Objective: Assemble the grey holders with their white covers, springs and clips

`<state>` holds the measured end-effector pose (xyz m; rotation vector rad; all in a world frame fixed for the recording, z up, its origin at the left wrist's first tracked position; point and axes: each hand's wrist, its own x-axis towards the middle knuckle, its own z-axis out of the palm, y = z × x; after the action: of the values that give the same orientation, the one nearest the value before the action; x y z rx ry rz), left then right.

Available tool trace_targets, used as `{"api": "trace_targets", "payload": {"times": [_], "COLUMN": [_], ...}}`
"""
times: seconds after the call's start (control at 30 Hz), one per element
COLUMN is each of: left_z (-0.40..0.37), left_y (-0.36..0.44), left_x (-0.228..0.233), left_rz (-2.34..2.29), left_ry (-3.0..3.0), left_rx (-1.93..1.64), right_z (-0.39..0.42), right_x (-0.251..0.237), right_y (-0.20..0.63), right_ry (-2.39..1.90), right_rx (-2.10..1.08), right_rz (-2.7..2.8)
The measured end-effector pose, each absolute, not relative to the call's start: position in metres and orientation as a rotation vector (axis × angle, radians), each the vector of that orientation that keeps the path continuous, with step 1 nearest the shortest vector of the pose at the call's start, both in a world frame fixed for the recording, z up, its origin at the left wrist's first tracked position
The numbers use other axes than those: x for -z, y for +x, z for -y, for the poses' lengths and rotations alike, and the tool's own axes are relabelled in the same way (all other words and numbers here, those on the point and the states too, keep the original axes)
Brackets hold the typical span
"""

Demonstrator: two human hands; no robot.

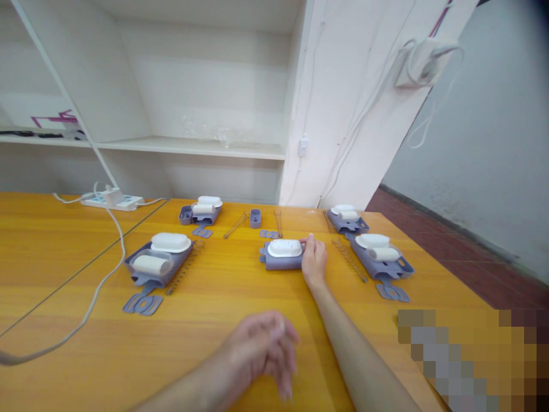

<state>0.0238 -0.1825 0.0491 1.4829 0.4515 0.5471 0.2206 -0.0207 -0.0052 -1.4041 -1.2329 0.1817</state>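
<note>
My right hand (pixel 314 260) reaches to the middle of the table, its fingers closed around the right end of a grey-purple plastic case (pixel 283 263). On top of that case rests a white oval piece with a bumpy top (pixel 285 248). Nearer to me, my left hand (pixel 268 346) hovers over the bare wood with loosely bent, parted fingers and nothing in them. Beyond the case lie a flat grey piece with cut-outs (pixel 269 234), a small grey-purple box (pixel 255 218) and two coil springs, one of them upright in view (pixel 278 223).
Similar sets with white rolls stand at the left (pixel 158 260), back left (pixel 206 210), right (pixel 381 256) and back right (pixel 347 218). Long springs lie beside several. A white cable (pixel 115 274) crosses the table's left side from a power strip (pixel 112 200). Shelves (pixel 193 147) rise behind.
</note>
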Motion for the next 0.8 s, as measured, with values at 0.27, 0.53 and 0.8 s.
{"api": "trace_targets", "payload": {"times": [0.27, 0.53, 0.8], "left_z": [0.107, 0.115, 0.117], "left_y": [0.016, 0.017, 0.018], "left_x": [-0.020, -0.021, -0.021], "left_rz": [-0.477, -0.461, -0.487], "left_ry": [0.508, 0.534, 0.563], "left_rx": [-0.972, -0.960, -0.977], "right_z": [0.019, 0.018, 0.019], "right_x": [0.006, 0.006, 0.006], "right_y": [0.221, 0.220, 0.219], "right_ry": [-1.412, -1.411, -1.412], "right_rx": [-0.182, -0.175, -0.174], "right_rz": [1.240, 1.236, 1.235]}}
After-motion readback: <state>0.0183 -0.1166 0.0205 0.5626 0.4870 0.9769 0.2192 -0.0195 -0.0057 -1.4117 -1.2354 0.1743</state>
